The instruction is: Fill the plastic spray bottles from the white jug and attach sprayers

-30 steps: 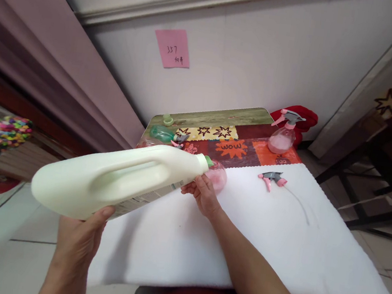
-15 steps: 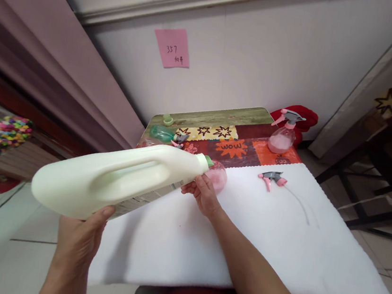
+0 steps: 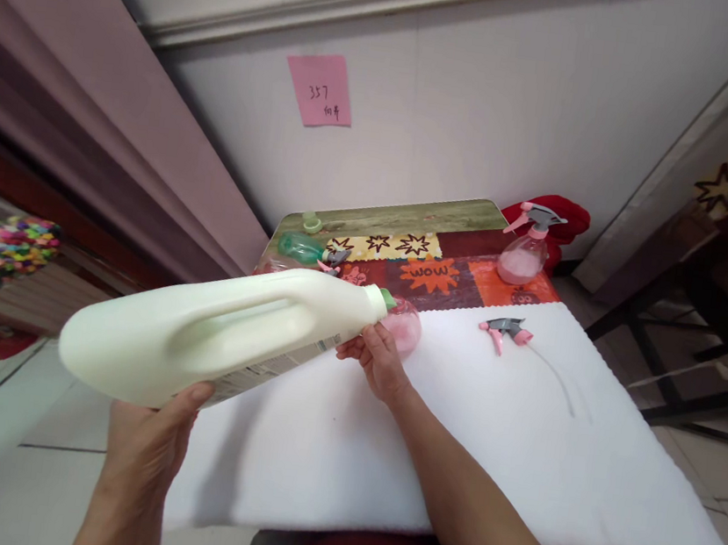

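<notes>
A large pale green detergent jug [image 3: 245, 320] is tipped sideways over the table, its green spout [image 3: 387, 297] at the right end. My left hand [image 3: 164, 416] grips its lower body from beneath, thumb on the near side. Just below the neck, the curled fingers of my right hand [image 3: 380, 363] hold the jug. Under the spout stands a clear spray bottle [image 3: 405, 329] with pink contents; the spout hides its mouth. A grey and pink spray head [image 3: 508, 331] with a thin tube lies to the right on the white mat [image 3: 329, 445].
A pink-filled spray bottle [image 3: 523, 258] with its head on stands at the back right. At the back left are a green spray bottle [image 3: 301, 247] lying down and a green cap [image 3: 312, 221]. A dark stool [image 3: 683, 320] stands right of the table.
</notes>
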{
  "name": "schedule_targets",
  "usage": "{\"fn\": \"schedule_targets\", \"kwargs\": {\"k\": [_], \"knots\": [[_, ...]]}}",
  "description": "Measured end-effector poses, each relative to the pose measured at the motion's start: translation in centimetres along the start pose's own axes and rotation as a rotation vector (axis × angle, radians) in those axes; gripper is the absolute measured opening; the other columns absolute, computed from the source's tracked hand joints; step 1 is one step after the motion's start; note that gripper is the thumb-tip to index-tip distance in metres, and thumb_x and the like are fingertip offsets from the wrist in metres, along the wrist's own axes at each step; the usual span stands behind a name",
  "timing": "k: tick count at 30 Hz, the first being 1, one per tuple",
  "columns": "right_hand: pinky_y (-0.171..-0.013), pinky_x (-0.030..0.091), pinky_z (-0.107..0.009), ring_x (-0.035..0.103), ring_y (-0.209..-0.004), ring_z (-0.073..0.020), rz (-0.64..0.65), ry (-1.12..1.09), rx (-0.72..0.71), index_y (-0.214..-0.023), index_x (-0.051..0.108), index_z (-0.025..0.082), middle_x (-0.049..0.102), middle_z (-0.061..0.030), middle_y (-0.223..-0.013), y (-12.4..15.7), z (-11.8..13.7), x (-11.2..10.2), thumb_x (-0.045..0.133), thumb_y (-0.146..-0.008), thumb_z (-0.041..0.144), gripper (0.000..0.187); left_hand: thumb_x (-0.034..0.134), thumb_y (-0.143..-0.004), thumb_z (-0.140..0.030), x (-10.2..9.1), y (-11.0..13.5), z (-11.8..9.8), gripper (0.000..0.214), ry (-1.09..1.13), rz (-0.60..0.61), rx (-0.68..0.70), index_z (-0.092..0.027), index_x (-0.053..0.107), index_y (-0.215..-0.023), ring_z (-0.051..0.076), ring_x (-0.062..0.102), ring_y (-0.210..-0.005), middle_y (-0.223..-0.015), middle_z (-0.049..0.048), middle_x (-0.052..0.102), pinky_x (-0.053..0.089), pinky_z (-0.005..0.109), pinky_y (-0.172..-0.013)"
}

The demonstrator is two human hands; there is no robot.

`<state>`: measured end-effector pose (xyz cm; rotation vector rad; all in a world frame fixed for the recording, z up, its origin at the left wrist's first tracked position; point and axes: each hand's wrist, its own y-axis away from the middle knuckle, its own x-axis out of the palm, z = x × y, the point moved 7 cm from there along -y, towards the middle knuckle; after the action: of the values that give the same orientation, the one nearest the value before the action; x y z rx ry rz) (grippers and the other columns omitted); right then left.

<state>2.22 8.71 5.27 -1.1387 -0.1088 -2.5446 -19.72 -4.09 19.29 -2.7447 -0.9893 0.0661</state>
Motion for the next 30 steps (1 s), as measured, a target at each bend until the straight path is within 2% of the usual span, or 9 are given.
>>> {"fn": "schedule_targets", "kwargs": {"k": [21,30], "knots": [[-0.068,0.060,-0.032,0.071,-0.070,-0.0177,0.002,-0.025,0.007,-0.096,0.068,0.019,0.075,-0.0038,-0.076,0.08,0.06,0.14,0.078,-0.078,0.064,0.050,0.095,-0.052,-0.023,0.28,0.12,-0.30,0.064,0.020,0.029,0.007,-0.019,0.076,-0.113,0.029,0.071,-0.109,-0.111,0.0080,0.078,0.054,0.044,-0.104],[-0.066,0.061,-0.031,0.071,-0.068,-0.0169,-0.010,-0.033,0.002,-0.095,0.069,0.018,0.075,-0.0034,-0.074,0.00,0.04,0.07,0.080,-0.076,0.064,0.051,0.095,-0.052,-0.020,-0.17,0.05,0.26,0.062,0.038,0.015,0.006,-0.020,0.077,-0.112,0.028,0.070,-0.112,-0.117,0.0076,0.077,0.054,0.040,-0.104]]}}
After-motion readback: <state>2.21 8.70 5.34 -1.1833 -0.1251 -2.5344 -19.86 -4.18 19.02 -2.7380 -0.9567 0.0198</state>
